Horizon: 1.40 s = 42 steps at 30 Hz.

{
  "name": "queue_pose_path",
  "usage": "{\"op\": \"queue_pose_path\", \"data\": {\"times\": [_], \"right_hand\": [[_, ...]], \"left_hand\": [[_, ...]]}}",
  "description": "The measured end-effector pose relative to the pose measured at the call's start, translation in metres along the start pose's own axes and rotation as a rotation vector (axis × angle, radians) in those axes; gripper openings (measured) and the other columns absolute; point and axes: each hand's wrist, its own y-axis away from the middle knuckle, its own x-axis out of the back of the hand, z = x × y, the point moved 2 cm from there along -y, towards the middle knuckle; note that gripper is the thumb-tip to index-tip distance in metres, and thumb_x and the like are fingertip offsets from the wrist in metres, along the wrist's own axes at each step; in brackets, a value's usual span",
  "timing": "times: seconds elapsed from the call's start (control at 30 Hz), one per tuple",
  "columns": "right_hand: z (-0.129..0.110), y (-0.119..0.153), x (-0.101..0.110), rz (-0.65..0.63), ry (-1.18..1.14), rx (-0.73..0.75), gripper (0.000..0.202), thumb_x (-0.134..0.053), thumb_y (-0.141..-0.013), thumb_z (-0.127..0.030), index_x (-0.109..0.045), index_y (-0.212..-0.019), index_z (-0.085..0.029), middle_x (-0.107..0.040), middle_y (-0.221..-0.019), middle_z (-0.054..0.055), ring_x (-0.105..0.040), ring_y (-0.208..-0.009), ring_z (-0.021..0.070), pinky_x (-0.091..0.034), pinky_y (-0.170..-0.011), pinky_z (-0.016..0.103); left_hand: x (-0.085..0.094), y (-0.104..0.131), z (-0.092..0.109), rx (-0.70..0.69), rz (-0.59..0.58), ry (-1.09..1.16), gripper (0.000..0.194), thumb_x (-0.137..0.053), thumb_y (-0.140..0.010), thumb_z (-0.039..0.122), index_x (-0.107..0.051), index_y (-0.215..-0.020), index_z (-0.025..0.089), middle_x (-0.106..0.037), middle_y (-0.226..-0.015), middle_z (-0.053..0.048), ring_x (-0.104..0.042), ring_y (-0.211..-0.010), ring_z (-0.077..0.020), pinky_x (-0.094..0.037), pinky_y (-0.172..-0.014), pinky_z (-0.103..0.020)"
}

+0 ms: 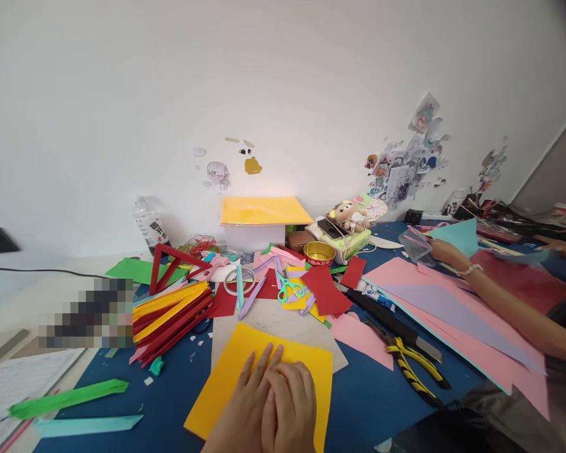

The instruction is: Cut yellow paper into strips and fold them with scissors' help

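Observation:
A sheet of yellow paper [311,371] lies in front of me, partly over a pale grey board [334,354]. My left hand [249,402] rests flat on it, fingers stretched out and pointing away from me. Close against it, my right hand [292,402] has its fingers bent and together, their tips by the left index finger. Whatever those curled fingers may hold is hidden. Beyond the sheet are mint-handled scissors [291,288], lilac paper strips [253,297] and red paper pieces [327,290].
Pliers [412,368] and a black-handled knife [387,318] lie to the right. A bundle of red and yellow folded strips [174,321] sits left, near a green strip [70,397]. Another person's hand [448,253] reaches in over pink sheets [490,327]. A bottle [149,225] stands behind.

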Motion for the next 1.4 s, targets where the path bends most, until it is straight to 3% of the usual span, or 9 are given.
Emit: {"op": "queue_pose_path", "data": {"times": [0.17, 0.27, 0.47, 0.57, 0.73, 0.9, 1.07, 1.23, 1.4], "right_hand": [[0.005, -0.003, 0.004, 0.016, -0.081, 0.062, 0.023, -0.037, -0.078, -0.009, -0.057, -0.091, -0.011, -0.06, -0.084, 0.013, -0.054, -0.078, 0.0222, -0.046, -0.069, 0.04], [0.004, -0.004, 0.002, 0.014, -0.062, 0.062, 0.021, -0.04, -0.078, -0.009, -0.057, -0.089, -0.011, -0.06, -0.083, 0.013, -0.053, -0.078, 0.0222, -0.045, -0.068, 0.039], [0.003, -0.003, 0.0, -0.017, -0.008, 0.107, 0.019, -0.042, -0.078, -0.008, -0.058, -0.086, -0.012, -0.06, -0.079, 0.012, -0.051, -0.076, 0.0224, -0.045, -0.067, 0.038], [0.0, -0.005, 0.006, -0.005, 0.012, 0.13, 0.018, -0.043, -0.078, -0.008, -0.059, -0.085, -0.013, -0.061, -0.078, 0.011, -0.052, -0.076, 0.0219, -0.045, -0.068, 0.037], [-0.028, -0.02, 0.008, 0.002, -0.011, 0.111, 0.018, -0.043, -0.079, -0.009, -0.058, -0.086, -0.014, -0.061, -0.078, 0.01, -0.052, -0.074, 0.0214, -0.043, -0.065, 0.035], [-0.062, -0.028, -0.021, -0.068, -0.063, 0.282, 0.024, -0.036, -0.081, -0.013, -0.057, -0.091, -0.013, -0.06, -0.085, 0.011, -0.049, -0.071, 0.0207, -0.042, -0.062, 0.034], [-0.041, -0.015, -0.025, -0.191, 0.002, 0.2, 0.022, -0.038, -0.082, -0.017, -0.056, -0.095, -0.013, -0.058, -0.087, 0.01, -0.048, -0.076, 0.0218, -0.043, -0.067, 0.036], [-0.011, 0.005, 0.0, -0.167, 0.073, 0.192, 0.019, -0.041, -0.081, -0.015, -0.055, -0.094, -0.013, -0.058, -0.089, 0.011, -0.048, -0.082, 0.0225, -0.044, -0.073, 0.038], [0.001, 0.017, 0.006, -0.152, 0.096, 0.219, 0.02, -0.039, -0.082, -0.013, -0.055, -0.094, -0.013, -0.059, -0.089, 0.011, -0.051, -0.084, 0.022, -0.046, -0.075, 0.039]], "left_hand": [[0.014, -0.002, -0.002, -0.009, -0.048, 0.046, 0.056, -0.04, -0.084, 0.021, -0.022, -0.137, 0.023, -0.027, -0.143, -0.006, -0.02, -0.131, -0.0259, -0.026, -0.103, -0.043], [0.019, 0.002, -0.014, 0.036, -0.063, 0.1, 0.053, -0.037, -0.086, 0.02, -0.023, -0.136, 0.017, -0.026, -0.143, -0.01, -0.018, -0.132, -0.0239, -0.029, -0.103, -0.039], [0.022, 0.041, -0.054, 0.3, -0.04, 0.039, 0.052, -0.029, -0.09, 0.032, -0.017, -0.138, 0.016, -0.023, -0.144, -0.012, -0.017, -0.132, -0.0244, -0.029, -0.102, -0.043], [0.019, 0.057, -0.065, 0.356, -0.039, -0.046, 0.053, -0.028, -0.09, 0.035, -0.018, -0.138, 0.016, -0.029, -0.142, -0.012, -0.02, -0.131, -0.0249, -0.028, -0.101, -0.045], [0.011, 0.062, -0.068, 0.33, -0.047, -0.15, 0.05, -0.026, -0.089, 0.035, -0.027, -0.135, 0.016, -0.036, -0.138, -0.011, -0.028, -0.129, -0.0246, -0.028, -0.1, -0.043], [0.01, 0.062, -0.069, 0.3, -0.095, -0.16, 0.048, -0.029, -0.086, 0.028, -0.033, -0.133, 0.019, -0.037, -0.137, -0.012, -0.031, -0.127, -0.027, -0.031, -0.096, -0.044], [0.014, 0.058, -0.07, 0.342, -0.17, -0.091, 0.047, -0.022, -0.088, 0.031, -0.037, -0.131, 0.018, -0.037, -0.138, -0.01, -0.032, -0.126, -0.0266, -0.035, -0.094, -0.045], [0.017, 0.054, -0.068, 0.381, -0.198, -0.032, 0.05, -0.017, -0.09, 0.036, -0.031, -0.134, 0.018, -0.033, -0.139, -0.009, -0.03, -0.127, -0.026, -0.034, -0.096, -0.047], [0.012, 0.059, -0.074, 0.368, -0.159, -0.002, 0.049, -0.02, -0.09, 0.041, -0.03, -0.134, 0.022, -0.036, -0.138, -0.009, -0.033, -0.126, -0.0243, -0.035, -0.095, -0.046]]}}
